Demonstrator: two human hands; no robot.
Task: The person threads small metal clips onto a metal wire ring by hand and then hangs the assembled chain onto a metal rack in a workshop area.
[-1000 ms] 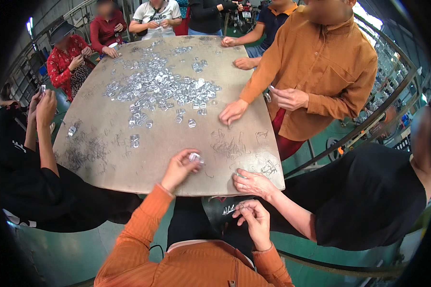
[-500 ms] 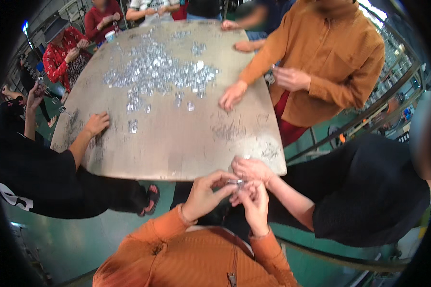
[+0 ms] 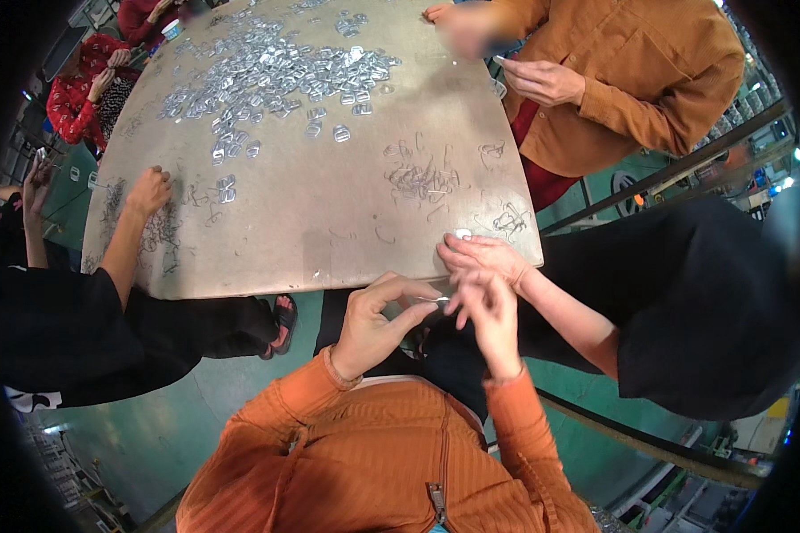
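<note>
Just off the near edge of the table (image 3: 267,249), my left hand (image 3: 378,322) pinches a small silvery metal buckle (image 3: 436,299) between thumb and forefinger. The buckle is seen nearly edge-on, so its outline is hard to make out. My right hand (image 3: 487,311) hovers beside the buckle's right end, its fingers apart and a little smeared by motion. Many similar flat buckles (image 3: 276,75) lie in a loose spread across the far part of the table.
A co-worker's hand (image 3: 489,259) rests at the near right corner, close to my right hand, with a shiny piece (image 3: 462,234) by its fingers. Dark thin wire-like scraps (image 3: 422,180) lie nearby. Another co-worker's hand (image 3: 149,191) is at the left. A cup (image 3: 172,29) stands far left.
My right hand's fingers have come off the buckle and spread, while my left keeps its pinch. The view has shifted, and the orange-brown-sleeved co-worker's near hand has moved back from the table's middle.
</note>
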